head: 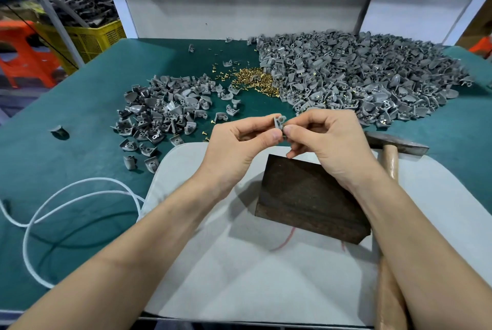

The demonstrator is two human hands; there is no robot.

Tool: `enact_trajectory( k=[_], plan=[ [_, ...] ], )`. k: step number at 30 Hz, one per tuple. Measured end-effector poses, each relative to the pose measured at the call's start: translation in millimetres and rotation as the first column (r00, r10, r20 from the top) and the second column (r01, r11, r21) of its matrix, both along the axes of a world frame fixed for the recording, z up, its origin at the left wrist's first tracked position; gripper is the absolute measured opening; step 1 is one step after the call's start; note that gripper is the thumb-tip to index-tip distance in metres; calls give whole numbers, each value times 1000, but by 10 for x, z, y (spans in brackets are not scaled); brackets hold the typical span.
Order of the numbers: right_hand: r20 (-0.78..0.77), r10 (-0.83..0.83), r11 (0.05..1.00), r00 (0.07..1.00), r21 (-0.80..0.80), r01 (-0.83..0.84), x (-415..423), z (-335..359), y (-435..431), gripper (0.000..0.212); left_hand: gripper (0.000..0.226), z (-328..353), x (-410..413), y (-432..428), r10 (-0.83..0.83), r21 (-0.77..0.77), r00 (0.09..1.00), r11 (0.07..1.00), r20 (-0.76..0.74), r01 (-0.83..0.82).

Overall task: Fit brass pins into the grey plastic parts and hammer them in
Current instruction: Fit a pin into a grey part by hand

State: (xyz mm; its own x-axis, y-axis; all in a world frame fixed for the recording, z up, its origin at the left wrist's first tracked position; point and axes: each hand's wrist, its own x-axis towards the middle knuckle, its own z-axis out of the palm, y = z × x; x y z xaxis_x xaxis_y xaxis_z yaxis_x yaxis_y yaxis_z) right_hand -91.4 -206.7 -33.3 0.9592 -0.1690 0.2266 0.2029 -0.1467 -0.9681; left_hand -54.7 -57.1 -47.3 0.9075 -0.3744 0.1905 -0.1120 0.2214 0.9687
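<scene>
Left hand: thumb and fingers pinch the grey part, held above the dark block.
Right hand: fingertips close on the same part, touching the left thumb.
Brass pins: heaped between the small grey pile and the big grey heap.
Hammer: lying right of the block.

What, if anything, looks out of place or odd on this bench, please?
One stray part lies alone on the green mat, well left of the smaller pile. Some pins are scattered beyond their heap. Nothing looks damaged.
</scene>
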Motion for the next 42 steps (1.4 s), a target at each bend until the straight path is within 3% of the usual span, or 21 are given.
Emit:
enact_trajectory(
  k=[6, 12, 17, 28, 42],
  plan=[
    [-5, 20, 997, 1000, 68, -19, 12, -1, -2, 20, 22, -37, 25, -9, -12, -29, 999, 1000, -39, 11],
    [-27, 91, 977, 995, 197, -84, 9, 10, -27, 35, 26, -61, 65, -10, -90, -154, 989, 985, -115, 71],
    [-30, 53, 987, 998, 151, -48, 11, 14, -18, 23, 28, -65, 52, -24, -102, -166, 987, 983, -127, 80],
    [-53, 27, 991, 998, 132, -20, 23, -11, -11, 25, 28, -82, 43, -29, -95, -151, 987, 986, -127, 76],
    [-46, -52, 998, 998, -21, 52, 21, -15, 18, 21, 24, -117, 27, -46, -66, -101, 993, 993, -100, 56]
  ],
)
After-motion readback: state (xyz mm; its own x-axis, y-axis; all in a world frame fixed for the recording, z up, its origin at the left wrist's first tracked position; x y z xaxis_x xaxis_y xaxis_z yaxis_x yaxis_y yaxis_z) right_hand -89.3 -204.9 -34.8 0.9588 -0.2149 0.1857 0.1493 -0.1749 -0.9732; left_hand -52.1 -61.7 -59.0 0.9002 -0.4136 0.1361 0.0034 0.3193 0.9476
